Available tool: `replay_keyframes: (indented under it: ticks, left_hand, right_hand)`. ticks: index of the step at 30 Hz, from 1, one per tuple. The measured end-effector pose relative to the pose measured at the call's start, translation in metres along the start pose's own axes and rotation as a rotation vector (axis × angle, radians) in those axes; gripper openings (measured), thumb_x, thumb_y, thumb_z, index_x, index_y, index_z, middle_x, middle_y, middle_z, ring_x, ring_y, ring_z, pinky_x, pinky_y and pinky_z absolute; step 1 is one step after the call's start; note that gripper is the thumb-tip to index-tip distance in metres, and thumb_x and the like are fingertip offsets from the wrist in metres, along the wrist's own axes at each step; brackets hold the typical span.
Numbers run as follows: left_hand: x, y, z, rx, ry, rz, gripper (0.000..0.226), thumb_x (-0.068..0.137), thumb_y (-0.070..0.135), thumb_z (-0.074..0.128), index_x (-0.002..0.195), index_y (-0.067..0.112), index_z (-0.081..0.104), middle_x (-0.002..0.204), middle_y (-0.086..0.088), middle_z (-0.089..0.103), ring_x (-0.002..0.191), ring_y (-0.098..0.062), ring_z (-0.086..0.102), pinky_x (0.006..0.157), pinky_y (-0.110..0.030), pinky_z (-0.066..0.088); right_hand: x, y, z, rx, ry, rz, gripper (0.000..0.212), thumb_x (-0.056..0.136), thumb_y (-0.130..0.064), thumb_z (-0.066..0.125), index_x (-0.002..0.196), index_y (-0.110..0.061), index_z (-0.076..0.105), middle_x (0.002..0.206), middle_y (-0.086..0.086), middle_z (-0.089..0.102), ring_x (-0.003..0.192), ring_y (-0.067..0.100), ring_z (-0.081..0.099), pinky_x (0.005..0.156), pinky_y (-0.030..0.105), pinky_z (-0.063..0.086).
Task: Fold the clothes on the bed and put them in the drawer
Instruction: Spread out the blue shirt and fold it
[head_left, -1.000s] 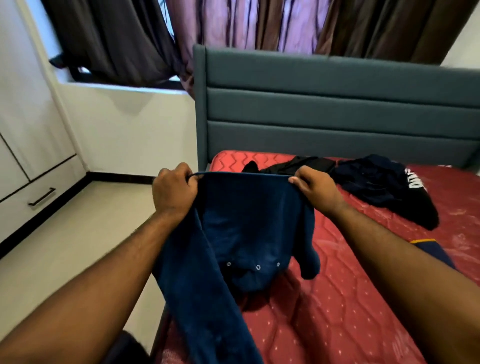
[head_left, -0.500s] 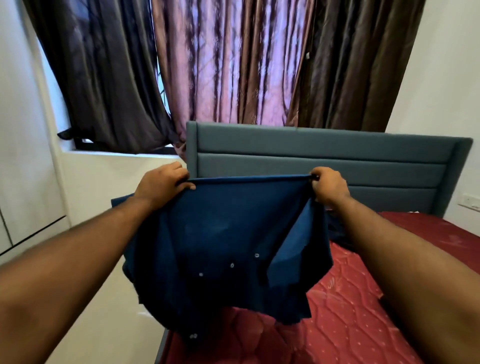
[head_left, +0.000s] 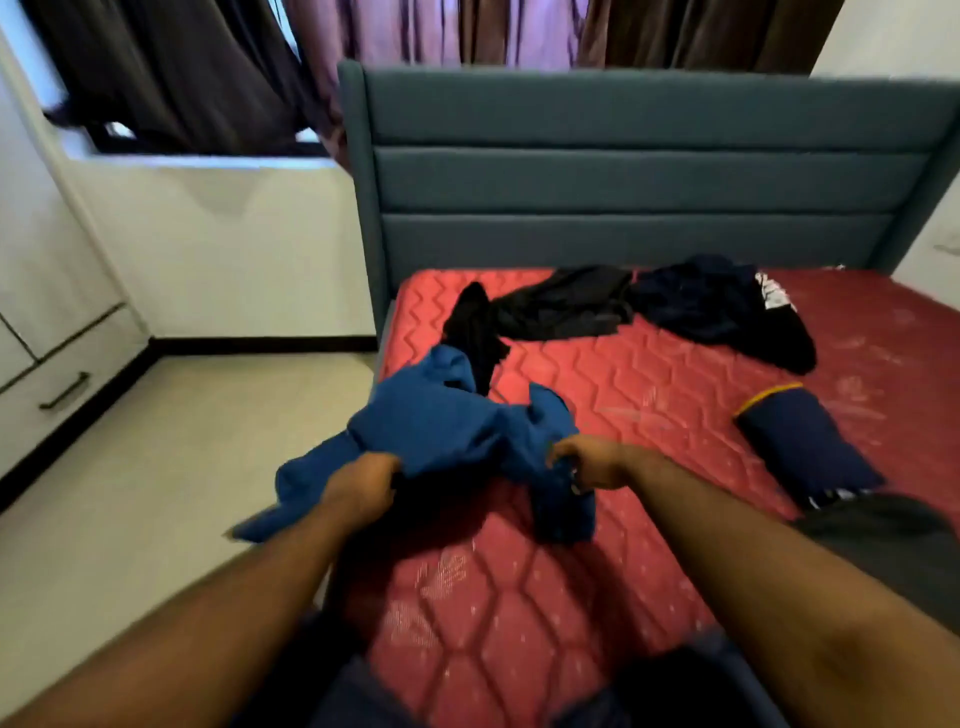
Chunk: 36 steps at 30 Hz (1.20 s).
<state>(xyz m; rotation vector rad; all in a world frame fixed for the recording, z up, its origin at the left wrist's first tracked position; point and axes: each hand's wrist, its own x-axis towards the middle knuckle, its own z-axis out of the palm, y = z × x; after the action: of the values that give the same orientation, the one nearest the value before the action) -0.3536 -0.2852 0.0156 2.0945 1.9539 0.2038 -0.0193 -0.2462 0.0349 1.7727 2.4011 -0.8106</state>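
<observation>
A blue shirt (head_left: 452, 431) billows low over the left edge of the red mattress (head_left: 649, 405). My left hand (head_left: 358, 486) grips its near left part and my right hand (head_left: 584, 462) grips its near right part. Part of the shirt hangs off the bed's side. Farther up the bed lie a black garment (head_left: 550, 309) and a dark navy garment with white lettering (head_left: 722, 306). A folded navy piece with a yellow edge (head_left: 805, 441) rests at the right. A white drawer with a dark handle (head_left: 65, 389) is at the far left.
A teal padded headboard (head_left: 639, 176) stands behind the mattress, with curtains (head_left: 363, 47) above it. Pale floor (head_left: 171, 457) runs between the bed and the white cupboard on the left. A dark grey cloth (head_left: 893, 551) lies at the right edge.
The shirt was held up spread in front of me; my two hands have swung it down towards the mattress. The view has dropped from the curtains to the bed.
</observation>
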Motion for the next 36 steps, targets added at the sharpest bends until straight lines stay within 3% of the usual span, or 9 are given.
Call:
replay_keyframes:
  ticks: [4,9,14,17,20,23,27,31,36]
  left_hand:
    - [-0.046,-0.019,0.093,0.140,-0.211,-0.139,0.022,0.088,0.018,0.046,0.103,0.021,0.061,0.112,-0.005,0.064,0.102,-0.026,0.062,0.081,-0.036,0.050]
    - [-0.043,-0.020,0.112,0.088,-0.083,-0.238,0.022,0.092,0.020,0.043,0.101,0.016,0.063,0.111,-0.006,0.060,0.098,-0.030,0.061,0.081,-0.041,0.052]
    - [-0.033,-0.001,0.123,-0.270,0.124,-0.564,0.022,0.093,0.018,0.048,0.105,0.021,0.067,0.113,-0.012,0.065,0.102,-0.038,0.061,0.084,-0.038,0.048]
    - [-0.020,0.006,0.131,-0.709,0.287,-0.695,0.022,0.095,0.011,0.051,0.106,0.017,0.068,0.106,-0.017,0.069,0.087,-0.034,0.068,0.078,-0.041,0.057]
    - [-0.010,0.012,0.127,-1.044,0.391,-0.762,0.018,0.097,0.006,0.048,0.101,0.014,0.063,0.090,-0.015,0.067,0.059,-0.026,0.067,0.053,-0.041,0.059]
    - [0.004,0.005,0.115,-1.040,0.494,-0.697,0.015,0.094,0.005,0.052,0.098,0.014,0.064,0.090,-0.011,0.066,0.066,-0.028,0.065,0.070,-0.046,0.059]
    - [0.019,-0.004,0.090,-0.880,0.601,-0.486,0.010,0.091,0.009,0.060,0.098,0.007,0.068,0.093,-0.009,0.068,0.087,-0.026,0.062,0.080,-0.033,0.049]
    - [0.025,0.007,0.067,-0.784,0.744,-0.210,0.016,0.092,0.007,0.061,0.105,0.002,0.068,0.101,-0.001,0.066,0.094,-0.016,0.059,0.084,-0.023,0.044]
    - [0.011,-0.003,0.100,-0.569,0.396,-0.261,0.016,0.092,0.010,0.060,0.102,0.004,0.070,0.104,-0.013,0.070,0.098,-0.030,0.063,0.085,-0.033,0.045]
  right_hand:
    - [-0.010,0.046,0.095,0.264,0.084,0.216,0.029,0.075,0.012,0.058,0.099,0.003,0.071,0.091,0.009,0.067,0.082,0.016,0.055,0.069,0.020,0.040]
    - [-0.015,0.078,0.125,0.584,0.413,0.433,0.027,0.077,0.013,0.058,0.078,-0.014,0.064,0.072,0.004,0.062,0.059,0.007,0.056,0.056,0.017,0.045]
    - [0.007,0.066,0.106,0.861,0.571,0.422,0.040,0.082,0.015,0.049,0.115,-0.006,0.058,0.089,0.010,0.067,0.073,0.016,0.062,0.057,0.016,0.047]
    - [0.018,0.062,0.092,1.013,0.419,0.464,0.052,0.084,0.019,0.051,0.120,-0.019,0.043,0.076,0.008,0.055,0.042,0.005,0.053,0.038,0.017,0.042]
    - [0.030,0.066,0.085,0.898,0.149,0.589,0.016,0.087,0.003,0.061,0.096,-0.009,0.057,0.068,0.011,0.051,0.050,0.017,0.044,0.044,0.024,0.034]
    - [0.035,0.063,0.070,0.829,0.138,0.687,0.022,0.095,-0.012,0.051,0.074,-0.015,0.046,0.061,0.009,0.041,0.050,0.017,0.036,0.051,0.021,0.028]
    - [0.046,0.063,0.021,0.786,0.739,0.499,0.020,0.093,-0.015,0.050,0.075,-0.011,0.057,0.085,0.023,0.063,0.069,0.028,0.056,0.065,0.039,0.047]
    - [0.023,0.053,-0.024,0.363,1.323,0.132,0.011,0.094,-0.011,0.051,0.088,-0.002,0.055,0.089,0.010,0.050,0.085,0.021,0.045,0.079,0.033,0.034]
    - [0.013,0.098,0.049,0.041,0.054,0.376,0.013,0.092,-0.020,0.057,0.087,-0.008,0.060,0.088,0.017,0.065,0.094,0.035,0.064,0.063,0.029,0.036]
